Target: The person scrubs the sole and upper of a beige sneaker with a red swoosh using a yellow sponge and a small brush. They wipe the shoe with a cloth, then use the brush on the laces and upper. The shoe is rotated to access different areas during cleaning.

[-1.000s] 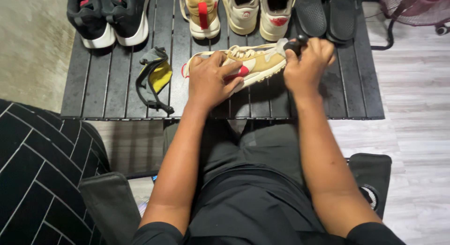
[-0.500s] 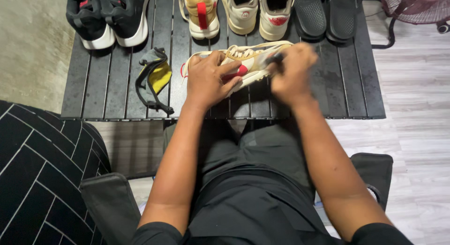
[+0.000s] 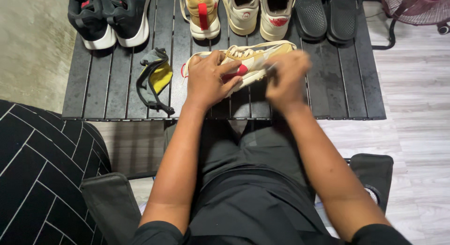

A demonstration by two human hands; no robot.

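A tan and cream sneaker (image 3: pixel 255 57) with a red mark lies on its side on the black slatted table (image 3: pixel 328 100). My left hand (image 3: pixel 208 81) presses down on its heel end and grips it. My right hand (image 3: pixel 287 78) is closed around a small dark tool, likely a brush (image 3: pixel 271 67), whose tip touches the sneaker's side near the middle. The hand is motion-blurred and hides most of the tool.
Along the table's far edge stand black sneakers (image 3: pixel 110 15), a tan sneaker (image 3: pixel 200 13), two cream sneakers (image 3: pixel 260 13) and black slides (image 3: pixel 328 15). A grey and yellow cloth (image 3: pixel 154 78) lies left of my hand. A fan (image 3: pixel 412 8) stands at the top right.
My right hand has moved left along the sneaker, from its toe end toward the middle. My left hand has stayed on the heel end.
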